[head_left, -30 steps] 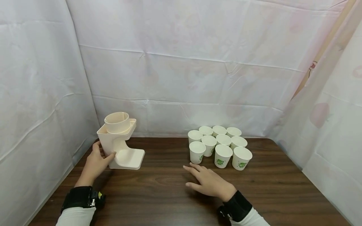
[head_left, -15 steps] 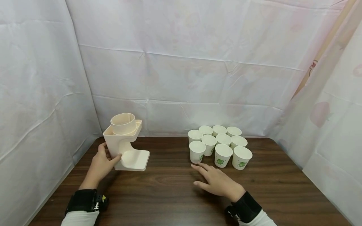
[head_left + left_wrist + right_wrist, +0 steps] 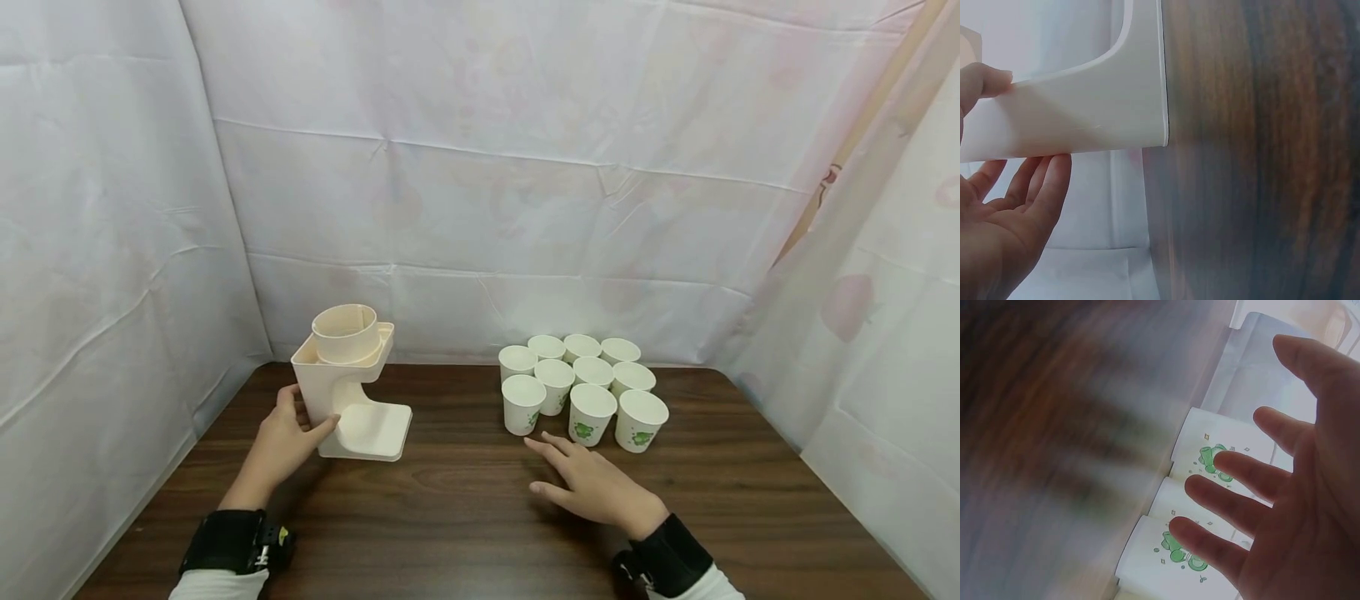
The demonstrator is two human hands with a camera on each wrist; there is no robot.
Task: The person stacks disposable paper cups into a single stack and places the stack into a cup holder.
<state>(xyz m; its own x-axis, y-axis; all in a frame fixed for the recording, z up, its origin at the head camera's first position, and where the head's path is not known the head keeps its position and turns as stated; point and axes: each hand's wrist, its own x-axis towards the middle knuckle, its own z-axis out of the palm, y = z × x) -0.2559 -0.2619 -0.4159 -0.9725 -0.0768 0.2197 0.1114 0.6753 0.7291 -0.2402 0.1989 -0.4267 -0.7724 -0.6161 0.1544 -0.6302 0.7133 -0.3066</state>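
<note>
A cream plastic stand (image 3: 322,387) is upright at the left, with a flat foot, a tray-like top and a round open tube (image 3: 346,334) on that top. My left hand (image 3: 283,442) grips its column from the left. In the left wrist view, the thumb (image 3: 991,81) lies on one face of the column and the fingers (image 3: 1047,187) on the opposite one. White paper cups (image 3: 592,414) with green prints stand upright in a cluster at the right. Just in front of them my right hand (image 3: 596,483) hovers, fingers spread and holding nothing.
The dark wood table (image 3: 450,517) stretches between and in front of both hands. White cloth (image 3: 480,208) hangs behind the table and along both sides. The cups stand close to the table's back edge.
My left hand has shifted the cream stand to the right and slightly towards me. My right hand has drifted right along the front of the cups, which have stayed put.
</note>
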